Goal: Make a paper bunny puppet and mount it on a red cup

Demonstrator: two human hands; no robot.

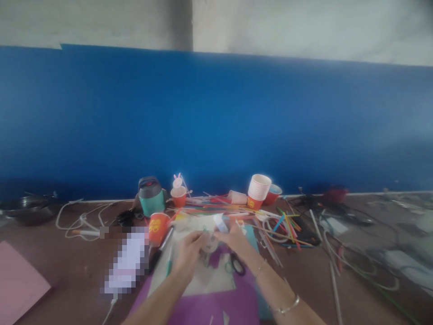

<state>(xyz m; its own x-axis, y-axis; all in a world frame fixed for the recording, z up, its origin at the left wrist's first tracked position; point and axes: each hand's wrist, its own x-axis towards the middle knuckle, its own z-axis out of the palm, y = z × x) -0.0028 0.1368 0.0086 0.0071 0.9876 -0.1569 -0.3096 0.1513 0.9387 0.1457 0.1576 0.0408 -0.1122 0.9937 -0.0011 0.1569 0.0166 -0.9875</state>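
Observation:
My left hand (189, 250) is closed, its thumb and fingers pinching a small pale paper piece (210, 244) with drawn marks on it. Close beside it, my right hand (237, 239) has its fingers bent around a white band-like piece (220, 223); blur hides its exact kind. Under both hands lie white paper sheets (199, 287) on a purple sheet (216, 309). Scissors with black handles (238, 264) rest by my right wrist. A teal-coloured pen (168, 267) lies left of my left hand.
An orange paper cup (158, 229), a green flask (150, 198) and a blurred-out phone-like object (126, 262) stand or lie to the left. Behind are stacked paper cups (260, 187) and scattered straws (206, 207). More coloured sticks (291, 225) and cables (358, 262) lie right.

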